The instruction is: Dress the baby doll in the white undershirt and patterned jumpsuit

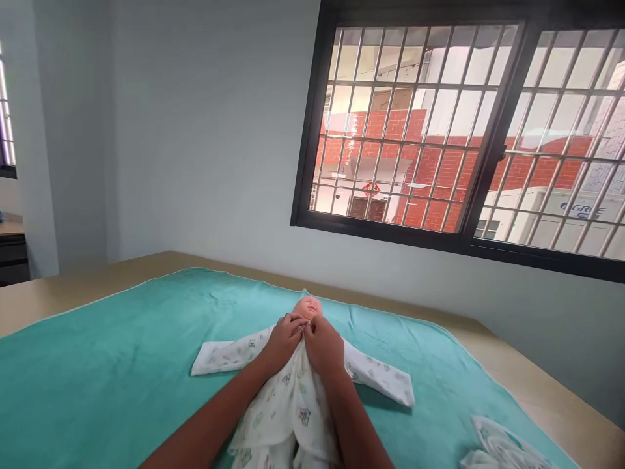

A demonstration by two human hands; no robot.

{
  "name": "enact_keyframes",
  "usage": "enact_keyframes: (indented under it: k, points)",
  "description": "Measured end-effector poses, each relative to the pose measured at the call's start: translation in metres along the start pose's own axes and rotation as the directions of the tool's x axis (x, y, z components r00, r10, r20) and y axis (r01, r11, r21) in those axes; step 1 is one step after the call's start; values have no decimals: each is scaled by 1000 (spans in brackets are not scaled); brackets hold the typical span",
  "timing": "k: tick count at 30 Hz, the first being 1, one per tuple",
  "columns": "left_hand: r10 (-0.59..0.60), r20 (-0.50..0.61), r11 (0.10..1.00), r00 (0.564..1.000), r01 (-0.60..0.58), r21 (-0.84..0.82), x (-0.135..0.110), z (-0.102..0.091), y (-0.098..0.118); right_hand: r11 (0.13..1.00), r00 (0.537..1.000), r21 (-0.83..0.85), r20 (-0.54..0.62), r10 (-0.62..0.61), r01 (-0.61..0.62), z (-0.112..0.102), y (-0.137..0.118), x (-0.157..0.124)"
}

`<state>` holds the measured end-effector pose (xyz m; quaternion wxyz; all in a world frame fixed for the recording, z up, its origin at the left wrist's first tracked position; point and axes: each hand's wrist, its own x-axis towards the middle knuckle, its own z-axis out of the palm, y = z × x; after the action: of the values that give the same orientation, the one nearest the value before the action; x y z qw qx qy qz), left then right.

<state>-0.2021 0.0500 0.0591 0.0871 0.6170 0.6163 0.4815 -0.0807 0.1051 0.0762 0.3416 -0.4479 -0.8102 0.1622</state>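
A baby doll (308, 306) lies on its back with its head toward the wall. It wears a white printed baby gown (273, 417), its long sleeves spread out to both sides. At the neckline, just below the doll's chin, my left hand (286, 337) pinches the collar edge from the left. My right hand (323, 345) pinches the other front edge close beside it, the two sets of fingertips nearly touching. Whatever small fastening lies between the fingers is hidden. Below my hands the gown's front edges hang loosely, parted near the bottom.
A teal blanket (122, 365) covers most of the wooden table (551, 384). Crumpled white cloth (502, 449) lies at the lower right. Behind the table stand a grey wall (209, 130) and a barred window (410, 130).
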Motion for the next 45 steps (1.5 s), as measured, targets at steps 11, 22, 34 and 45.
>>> enact_keyframes:
  k: [11, 22, 34, 45]
  points:
    - [17, -9, 1000, 1000, -17, 26, 4, 4, -10, 993, 998, 109, -31, 56, -52, 6, 12, 5]
    - [118, -76, 993, 990, -119, -13, -10, 0, -9, 989, 986, 131, -161, -52, 74, 4, 17, -5]
    - [65, 151, 998, 986, -65, -9, -58, -20, -6, 959, 961, 86, -89, -263, 270, -24, 15, -66]
    - [57, 210, 995, 976, -72, 64, -58, -21, 7, 954, 966, -150, 18, -258, 258, -26, 8, -69]
